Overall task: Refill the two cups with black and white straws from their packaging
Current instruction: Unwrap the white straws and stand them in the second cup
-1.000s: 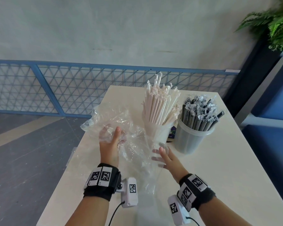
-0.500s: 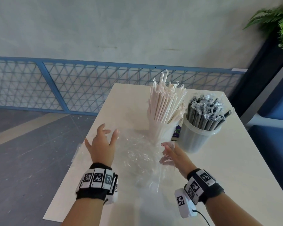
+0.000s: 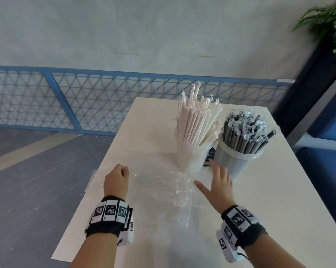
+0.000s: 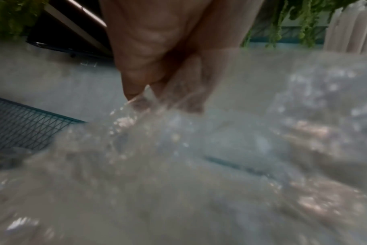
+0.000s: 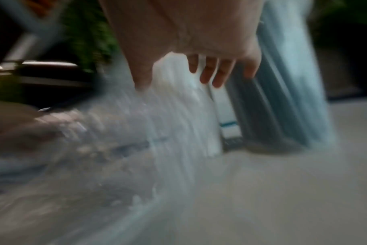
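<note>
Flat on the white table (image 3: 279, 209) lies the empty clear plastic packaging (image 3: 163, 188). My left hand (image 3: 118, 176) sits at its left edge with fingers curled; in the left wrist view its fingertips (image 4: 136, 92) pinch the film (image 4: 199, 165). My right hand (image 3: 218, 182) hovers with fingers spread over the film's right edge, just in front of both cups, holding nothing; its fingers (image 5: 207, 73) are straight. The translucent cup (image 3: 190, 157) is packed with white wrapped straws (image 3: 198, 120). Beside it on the right, the grey cup (image 3: 238, 163) is packed with black wrapped straws (image 3: 246, 130).
A small printed item (image 3: 211, 154) is wedged between the two cups. The table's left edge drops to the grey floor right beside my left hand. A blue mesh fence (image 3: 86, 103) runs behind, with a plant (image 3: 329, 20) at the upper right.
The crumpled packaging, held up by my left hand a second ago, now lies flat on the table. My left hand opened, then curled onto its edge. My right hand moved forward toward the cups.
</note>
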A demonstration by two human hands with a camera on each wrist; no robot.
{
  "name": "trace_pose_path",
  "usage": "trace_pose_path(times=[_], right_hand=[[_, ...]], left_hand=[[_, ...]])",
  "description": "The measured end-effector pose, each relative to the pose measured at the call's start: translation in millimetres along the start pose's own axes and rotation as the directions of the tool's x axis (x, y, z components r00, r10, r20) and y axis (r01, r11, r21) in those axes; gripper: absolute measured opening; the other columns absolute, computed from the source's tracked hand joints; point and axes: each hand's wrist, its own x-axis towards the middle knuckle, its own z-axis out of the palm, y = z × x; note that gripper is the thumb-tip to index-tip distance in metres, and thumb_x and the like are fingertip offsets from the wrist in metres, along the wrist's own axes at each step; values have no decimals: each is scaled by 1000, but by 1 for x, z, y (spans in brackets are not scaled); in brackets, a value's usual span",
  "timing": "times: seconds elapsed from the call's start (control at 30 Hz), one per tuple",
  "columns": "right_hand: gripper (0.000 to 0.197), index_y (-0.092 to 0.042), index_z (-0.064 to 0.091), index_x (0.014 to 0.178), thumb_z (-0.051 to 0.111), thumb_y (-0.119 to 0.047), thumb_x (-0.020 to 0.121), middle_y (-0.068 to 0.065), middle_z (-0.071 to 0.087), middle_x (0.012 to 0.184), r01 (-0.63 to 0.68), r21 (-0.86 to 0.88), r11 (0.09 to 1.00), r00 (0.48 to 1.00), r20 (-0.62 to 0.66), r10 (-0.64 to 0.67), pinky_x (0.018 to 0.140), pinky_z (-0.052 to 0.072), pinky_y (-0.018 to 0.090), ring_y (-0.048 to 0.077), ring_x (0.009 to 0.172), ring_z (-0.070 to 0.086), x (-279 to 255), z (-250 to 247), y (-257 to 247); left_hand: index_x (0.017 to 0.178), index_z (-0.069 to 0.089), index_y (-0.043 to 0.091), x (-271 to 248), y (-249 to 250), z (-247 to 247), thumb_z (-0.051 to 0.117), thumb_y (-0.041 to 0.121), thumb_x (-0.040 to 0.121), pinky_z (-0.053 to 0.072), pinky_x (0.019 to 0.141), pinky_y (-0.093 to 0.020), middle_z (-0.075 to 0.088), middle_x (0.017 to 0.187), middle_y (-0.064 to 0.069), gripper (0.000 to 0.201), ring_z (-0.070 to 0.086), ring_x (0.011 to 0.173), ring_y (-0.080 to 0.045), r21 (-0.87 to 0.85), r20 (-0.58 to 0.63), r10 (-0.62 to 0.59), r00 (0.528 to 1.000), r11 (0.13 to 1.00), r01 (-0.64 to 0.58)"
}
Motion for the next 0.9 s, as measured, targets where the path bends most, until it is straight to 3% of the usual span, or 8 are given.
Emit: trace_pose_path(times=[0.1, 0.17, 0.23, 0.33, 0.4, 0.47, 0.63, 0.9], right_hand=[[80, -37, 0, 145, 31, -70, 80, 0, 15, 153, 254, -219, 942, 962, 157, -224, 115, 14, 56, 20, 142, 11, -10, 4, -20], [80, -44, -27, 137, 17, -74, 77, -3, -21, 155, 342, -314, 886, 892, 404, -202, 111, -1, 59, 26, 140, -22, -16, 21, -23], [83, -45, -43, 124, -2, -81, 61, 0, -43, 141, 344, -375, 861, 833, 544, -96, 110, -5, 61, 33, 136, -31, -17, 39, -16], [80, -42, -33, 133, 13, -76, 77, -2, -47, 134, 292, -393, 872, 773, 634, 27, 110, -6, 62, 35, 137, -32, -11, 52, -8], [80, -40, -25, 139, 30, -66, 86, -4, -47, 134, 299, -395, 869, 758, 651, 36, 110, -6, 63, 34, 136, -33, -8, 54, -7], [84, -40, -23, 139, 34, -67, 85, -6, -45, 139, 297, -402, 866, 738, 672, 59, 109, -6, 64, 33, 136, -34, -5, 56, -5], [92, -40, -23, 140, 34, -75, 78, -8, -40, 147, 264, -400, 878, 698, 707, 112, 106, -5, 67, 27, 136, -34, -3, 57, 9], [126, -41, -28, 137, 19, -94, 33, -10, -50, 134, 206, -370, 906, 704, 699, 125, 102, -7, 72, 13, 127, -41, 2, 50, 21]], left_hand=[[90, 52, 2, -6, 5, 4, 43, 18, 96, 39, 66, -39, 57, 72, -15, 20, 57, 74, -38, 94, -15, 4, 1000, 996, -3], [109, 53, 2, -13, 8, 9, 56, 17, 89, 40, 84, -46, 62, 98, -21, 24, 57, 93, -40, 277, -38, 44, 998, 960, -32], [121, 52, 4, -24, 12, 23, 72, 20, 73, 32, 100, -56, 59, 117, -20, 54, 51, 110, -39, 427, -11, 210, 978, 885, -185], [140, 37, 16, -47, 21, 43, 67, 48, 68, 3, 109, -56, 43, 145, -12, 84, 30, 138, -33, 502, 337, 446, 829, 660, -559], [146, -4, 26, -55, 21, 56, 40, 65, 83, -18, 108, -54, -8, 155, -9, 86, -12, 141, -31, 513, 552, 349, 757, 573, -639], [138, -26, 34, -53, 13, 66, 22, 70, 86, -23, 105, -56, -35, 145, -6, 80, -36, 130, -34, 545, 660, 133, 739, 592, -593], [141, -22, 40, -38, -4, 67, 25, 78, 79, -16, 110, -59, -39, 147, 4, 87, -30, 136, -43, 589, 726, -122, 676, 617, -521], [138, -29, 39, -28, -15, 56, 46, 82, 67, -8, 110, -61, -51, 131, 4, 112, -32, 138, -30, 532, 758, -160, 633, 712, -457]])
